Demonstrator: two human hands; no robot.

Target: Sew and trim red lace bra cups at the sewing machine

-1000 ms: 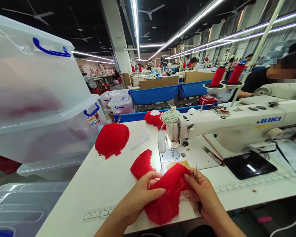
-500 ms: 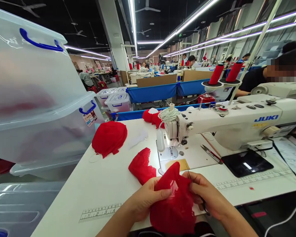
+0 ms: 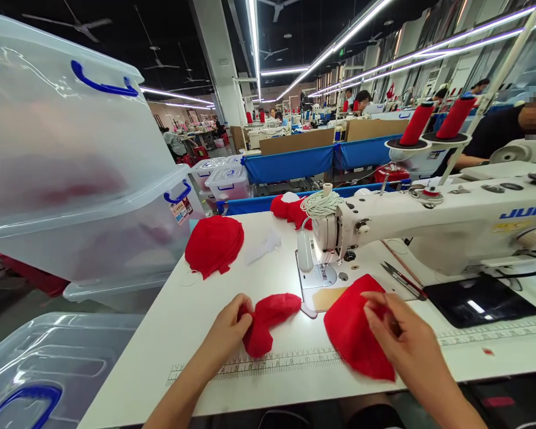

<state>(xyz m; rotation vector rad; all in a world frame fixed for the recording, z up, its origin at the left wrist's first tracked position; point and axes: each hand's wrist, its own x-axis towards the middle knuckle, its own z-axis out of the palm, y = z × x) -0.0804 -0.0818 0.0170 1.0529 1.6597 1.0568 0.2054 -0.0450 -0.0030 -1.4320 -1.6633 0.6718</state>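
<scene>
My left hand (image 3: pixel 234 322) pinches the left end of a folded red fabric piece (image 3: pixel 272 316) just above the white table. My right hand (image 3: pixel 402 333) is closed, its thumb and forefinger together over a second red piece, cup-shaped (image 3: pixel 351 328), in front of the sewing machine. Part of a dark handle shows among its fingers, from the small scissors seen there earlier; the blades are hidden. Whether the fingertips also grip the cloth, I cannot tell. Left of the machine sits a red stack of cups (image 3: pixel 214 244).
The white sewing machine (image 3: pixel 384 214) stands at the back right, with red thread cones (image 3: pixel 455 117) above. Thread snips (image 3: pixel 404 280) and a black tablet-like slab (image 3: pixel 477 301) lie at right. Clear plastic bins (image 3: pixel 71 143) rise on the left. Another person sits far right.
Both hands held one red piece together; now they are apart. That piece is down at the right under my right hand, and my left hand has taken the other piece. The view has turned left.
</scene>
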